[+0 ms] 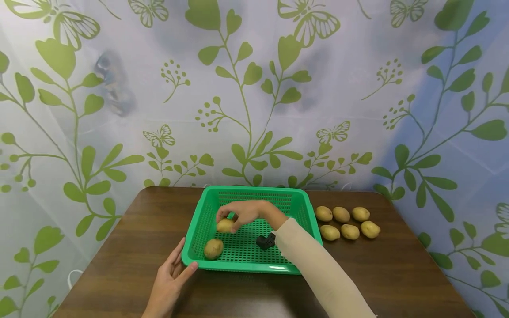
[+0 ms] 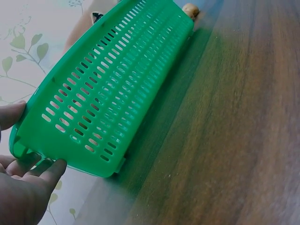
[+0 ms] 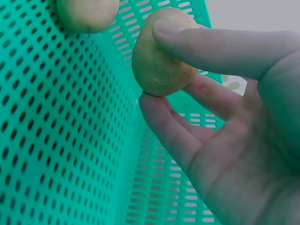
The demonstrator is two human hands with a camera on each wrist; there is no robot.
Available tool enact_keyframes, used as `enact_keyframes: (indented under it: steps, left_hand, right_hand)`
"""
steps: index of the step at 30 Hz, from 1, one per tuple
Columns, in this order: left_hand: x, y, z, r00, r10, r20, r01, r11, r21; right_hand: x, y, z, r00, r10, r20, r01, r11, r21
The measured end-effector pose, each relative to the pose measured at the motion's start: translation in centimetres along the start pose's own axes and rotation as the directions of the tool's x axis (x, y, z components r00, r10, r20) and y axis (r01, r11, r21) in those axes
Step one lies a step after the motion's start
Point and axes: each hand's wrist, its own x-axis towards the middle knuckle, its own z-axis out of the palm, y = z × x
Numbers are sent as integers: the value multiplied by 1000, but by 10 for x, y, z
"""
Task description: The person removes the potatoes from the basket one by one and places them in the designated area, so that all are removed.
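A green plastic basket [image 1: 254,266] with slotted walls sits on the brown table. Inside it, toward the left, my right hand [image 1: 247,212] holds a potato [image 3: 161,56] between thumb and fingertips. A second potato [image 1: 214,249] lies in the basket's front left corner, just in front of the held one. My left hand [image 1: 169,276] grips the basket at its front left corner, and in the left wrist view the thumb lies on the rim with the fingers [image 2: 52,176] beneath it.
Several potatoes [image 1: 350,232] lie in two rows on the table [image 1: 401,274], right of the basket. A black device [image 1: 265,241] shows at the right wrist, over the basket. Behind the table hangs a curtain [image 1: 254,110] with green leaves and butterflies.
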Motion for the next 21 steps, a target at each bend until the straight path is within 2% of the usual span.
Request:
enact_keyframes:
  steps: [6, 10, 15, 21]
  left_hand:
    - [-1, 1, 2, 999, -29, -19, 30, 999, 18]
    - [-1, 1, 2, 999, -26, -22, 26, 1000, 16]
    - [-1, 1, 2, 999, -40, -25, 40, 999, 14]
    - [0, 1, 2, 999, -53, -12, 53, 999, 9]
  right_hand:
    - [-19, 1, -6, 999, 46, -23, -46, 999, 1]
    - [-33, 1, -10, 997, 71, -41, -71, 997, 6]
    - [-49, 1, -15, 993, 91, -69, -90, 996, 22]
    - [-64, -1, -20, 992, 92, -81, -93, 996, -9]
